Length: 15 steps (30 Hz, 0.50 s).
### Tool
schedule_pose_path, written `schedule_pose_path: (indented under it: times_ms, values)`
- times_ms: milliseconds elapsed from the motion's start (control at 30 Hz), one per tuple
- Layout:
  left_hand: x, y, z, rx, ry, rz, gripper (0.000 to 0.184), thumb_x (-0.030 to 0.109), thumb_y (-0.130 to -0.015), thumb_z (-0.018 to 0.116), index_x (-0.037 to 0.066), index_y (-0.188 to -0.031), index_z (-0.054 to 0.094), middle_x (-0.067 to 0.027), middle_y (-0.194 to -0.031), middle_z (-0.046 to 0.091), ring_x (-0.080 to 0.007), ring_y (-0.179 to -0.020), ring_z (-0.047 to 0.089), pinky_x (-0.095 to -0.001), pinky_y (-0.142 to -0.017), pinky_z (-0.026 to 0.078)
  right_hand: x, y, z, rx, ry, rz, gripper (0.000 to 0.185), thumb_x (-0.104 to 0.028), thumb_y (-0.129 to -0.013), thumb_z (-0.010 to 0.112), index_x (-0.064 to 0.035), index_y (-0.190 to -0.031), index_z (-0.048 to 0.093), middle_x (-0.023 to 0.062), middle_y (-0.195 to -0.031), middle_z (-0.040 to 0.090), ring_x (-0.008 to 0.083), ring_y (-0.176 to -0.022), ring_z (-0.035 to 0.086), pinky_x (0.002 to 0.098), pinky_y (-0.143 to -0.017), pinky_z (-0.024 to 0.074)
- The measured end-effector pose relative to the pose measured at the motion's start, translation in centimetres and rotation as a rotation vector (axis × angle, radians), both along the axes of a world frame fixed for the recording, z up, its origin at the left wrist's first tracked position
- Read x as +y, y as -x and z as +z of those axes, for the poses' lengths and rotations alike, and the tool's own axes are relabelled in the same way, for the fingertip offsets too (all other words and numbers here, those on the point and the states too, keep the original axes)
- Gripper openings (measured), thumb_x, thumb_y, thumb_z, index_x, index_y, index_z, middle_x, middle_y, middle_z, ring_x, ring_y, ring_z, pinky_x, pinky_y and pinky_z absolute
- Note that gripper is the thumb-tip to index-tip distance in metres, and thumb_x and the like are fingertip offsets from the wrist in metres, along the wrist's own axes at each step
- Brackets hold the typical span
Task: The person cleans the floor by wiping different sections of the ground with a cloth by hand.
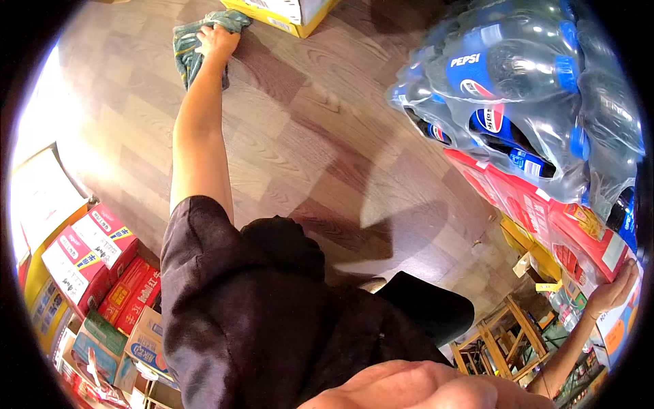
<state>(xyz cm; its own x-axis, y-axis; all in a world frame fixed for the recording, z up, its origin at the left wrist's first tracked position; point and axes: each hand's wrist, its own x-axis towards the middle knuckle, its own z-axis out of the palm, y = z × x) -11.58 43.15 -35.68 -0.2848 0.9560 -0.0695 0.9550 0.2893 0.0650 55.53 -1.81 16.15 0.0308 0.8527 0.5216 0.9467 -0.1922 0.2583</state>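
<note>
My left hand (216, 42) is stretched far forward and holds a green striped cloth (185, 42) down on the wood-look floor (300, 116). Its fingers are somewhat apart over the bunched fabric. Beside the cloth stands a yellow and white carton (283, 19), cut off by the top of the view. Off to the right, my right hand (613, 292) leans on the end of a red carton (591, 235), fingers extended and not wrapped around it. Above that carton lie shrink-wrapped Pepsi bottles (507, 71).
Red and white cartons (85, 255) are stacked at the left, with more boxes (146, 341) below. A wooden frame (501, 341) stands at the lower right near a black rounded object (429, 307). Yellow cartons (518, 238) sit beneath the red ones.
</note>
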Motion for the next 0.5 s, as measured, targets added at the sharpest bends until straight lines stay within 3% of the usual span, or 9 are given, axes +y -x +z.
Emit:
schedule_pose_path:
  times_ms: [67,167,267,367,500]
  values:
    - [-1.6,-1.4,-0.3,0.016,-0.037,-0.168,0.062,0.043,-0.075,0.064,0.007,-0.125,0.054,-0.0155,-0.136,0.044,-0.0326,-0.13,0.038,-0.06,-0.098,0.035,-0.7,-1.2,0.6,0.044,-0.011,-0.011,0.028,0.002,-0.093,0.047,0.0046,-0.118,0.059,0.0178,-0.119,0.061,0.0262,-0.108,0.06,0.0336,-0.093,0.0486]
    - [-6.1,-3.9,0.0,0.01,-0.076,-0.427,0.053,0.037,-0.075,0.065,0.007,-0.117,0.057,-0.016,-0.131,0.049,-0.0338,-0.125,0.043,-0.0565,-0.096,0.038,-1.1,-1.7,1.0,-0.257,0.114,0.084,0.029,0.003,-0.092,0.048,0.005,-0.118,0.059,0.0189,-0.119,0.06,0.0281,-0.11,0.059,0.0351,-0.093,0.0491]
    - [-11.8,-7.9,1.4,-0.055,-0.02,-0.766,0.051,0.031,-0.074,0.068,0.005,-0.115,0.055,-0.0168,-0.128,0.049,-0.0341,-0.124,0.042,-0.0532,-0.097,0.037,-0.2,-0.5,0.5,-0.174,0.06,0.11,0.025,0.003,-0.094,0.047,0.0073,-0.115,0.059,0.0173,-0.113,0.062,0.027,-0.104,0.06,0.033,-0.094,0.0475]
    - [-15.6,-12.9,0.8,0.003,-0.151,-1.033,0.046,0.025,-0.077,0.065,0.003,-0.116,0.054,-0.0175,-0.123,0.051,-0.0356,-0.124,0.041,-0.0503,-0.097,0.037,-0.2,-0.3,0.5,-0.308,0.066,0.107,0.027,0.003,-0.093,0.048,0.007,-0.117,0.059,0.0194,-0.119,0.06,0.0297,-0.109,0.06,0.0345,-0.096,0.0475]
    - [-11.8,-21.3,0.5,-0.098,-0.012,-1.032,0.038,0.02,-0.084,0.058,0.006,-0.119,0.052,-0.0163,-0.122,0.052,-0.0357,-0.123,0.042,-0.0487,-0.092,0.042,0.1,1.1,0.2,-0.184,0.044,0.055,0.029,0.005,-0.091,0.049,0.0061,-0.118,0.059,0.0218,-0.123,0.058,0.0324,-0.112,0.059,0.0367,-0.096,0.0481]
